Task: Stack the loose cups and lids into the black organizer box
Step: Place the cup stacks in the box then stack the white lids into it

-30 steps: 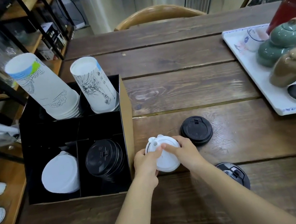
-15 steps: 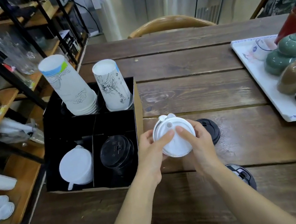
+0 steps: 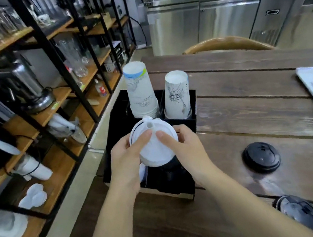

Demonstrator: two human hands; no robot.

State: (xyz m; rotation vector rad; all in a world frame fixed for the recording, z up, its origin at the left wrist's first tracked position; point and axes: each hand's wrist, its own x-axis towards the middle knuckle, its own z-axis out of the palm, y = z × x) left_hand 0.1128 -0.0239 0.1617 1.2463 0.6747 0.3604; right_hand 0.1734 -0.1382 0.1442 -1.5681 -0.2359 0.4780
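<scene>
Both hands hold one white plastic cup lid (image 3: 154, 145) in the air, just above the near compartments of the black organizer box (image 3: 190, 122). The left hand (image 3: 127, 164) pinches the lid's left rim, thumb on the top face and fingers hidden underneath. The right hand (image 3: 187, 150) pinches the right rim the same way, thumb near the centre. The lid tilts toward the camera, its small sip spout pointing up at the far edge.

The lid looks thin, very light and slightly flexible, likely to bow if squeezed across the middle, so the rim is probably the safest place to take hold. Its smooth surface may be slippery.

Directly below the lid, a stack of black lids (image 3: 170, 170) sits in the near right compartment; the near left compartment is mostly hidden by the hands. In the far compartments stand two upside-down stacks of printed paper cups (image 3: 140, 92). The box sits at the left edge of the wooden counter (image 3: 251, 103). Two loose black lids lie on the counter to the right: one black lid (image 3: 261, 157) well apart from the box, another black lid (image 3: 300, 215) near the front edge, blurred.
</scene>
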